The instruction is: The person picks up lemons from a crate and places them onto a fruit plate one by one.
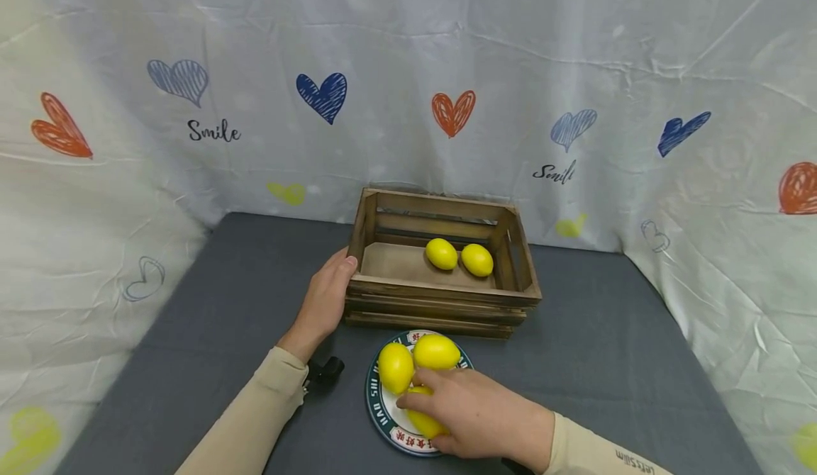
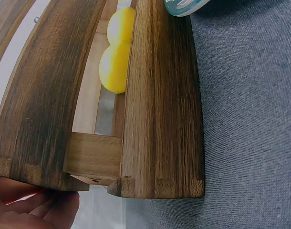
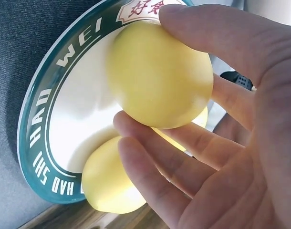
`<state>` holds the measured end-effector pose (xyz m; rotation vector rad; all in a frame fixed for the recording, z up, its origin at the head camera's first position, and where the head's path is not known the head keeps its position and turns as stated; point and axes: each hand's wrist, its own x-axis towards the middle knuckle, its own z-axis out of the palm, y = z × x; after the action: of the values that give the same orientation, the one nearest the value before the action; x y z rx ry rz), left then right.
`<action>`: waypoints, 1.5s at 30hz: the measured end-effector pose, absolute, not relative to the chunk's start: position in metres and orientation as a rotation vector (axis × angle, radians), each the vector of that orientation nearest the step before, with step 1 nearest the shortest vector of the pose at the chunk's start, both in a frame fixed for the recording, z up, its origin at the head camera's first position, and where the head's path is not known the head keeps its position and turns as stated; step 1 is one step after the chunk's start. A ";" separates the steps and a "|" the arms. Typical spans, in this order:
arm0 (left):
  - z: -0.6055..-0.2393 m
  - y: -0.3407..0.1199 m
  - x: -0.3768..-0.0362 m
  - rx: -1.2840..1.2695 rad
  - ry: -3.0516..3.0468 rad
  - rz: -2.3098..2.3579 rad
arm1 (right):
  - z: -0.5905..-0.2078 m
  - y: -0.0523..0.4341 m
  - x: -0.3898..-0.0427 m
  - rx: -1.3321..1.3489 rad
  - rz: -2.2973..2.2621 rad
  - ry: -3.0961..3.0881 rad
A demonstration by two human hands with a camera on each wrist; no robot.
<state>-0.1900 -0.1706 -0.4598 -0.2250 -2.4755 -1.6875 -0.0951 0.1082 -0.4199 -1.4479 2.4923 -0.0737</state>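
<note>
My left hand [image 1: 324, 296] grips the left end of a slatted wooden crate [image 1: 434, 308], thumb at the top rim. In the left wrist view its curled fingers [image 2: 59, 210] sit at the end of the upper slat. My right hand [image 1: 479, 412] is over a round plate [image 1: 378, 412] with a green lettered rim. Its thumb and fingers are around a yellow lemon [image 3: 160, 74], partly covered by the hand in the head view. Two more lemons, one on the left [image 1: 396, 367] and one behind [image 1: 437, 351], lie on the plate's far side.
Inside the crate, two lemons [image 1: 442, 254] lie side by side toward the right. A dark grey cloth [image 1: 255, 283] covers the table. Behind it hangs a white curtain [image 1: 383, 28] printed with hearts. The plate lies just in front of the crate.
</note>
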 end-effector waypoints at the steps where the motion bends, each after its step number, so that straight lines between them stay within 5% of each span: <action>1: -0.460 -0.171 -0.190 -0.220 -2.476 -1.689 | -0.419 0.108 -0.095 -1.445 -0.075 2.490; 20: -0.459 -0.171 -0.188 -0.214 -2.475 -1.664 | -0.384 0.109 -0.102 -1.382 -0.062 2.505; 34: -0.458 -0.171 -0.190 -0.231 -2.494 -1.636 | -0.311 0.112 -0.151 -1.459 -0.145 2.635; 45: -0.459 -0.171 -0.190 -0.203 -2.499 -1.638 | -0.292 0.107 -0.204 -1.376 -0.142 2.741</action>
<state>-0.1897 -0.1711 -0.4591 -0.2030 -2.4985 -1.6383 -0.2041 0.1074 -0.2922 -1.3756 2.7412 -0.1420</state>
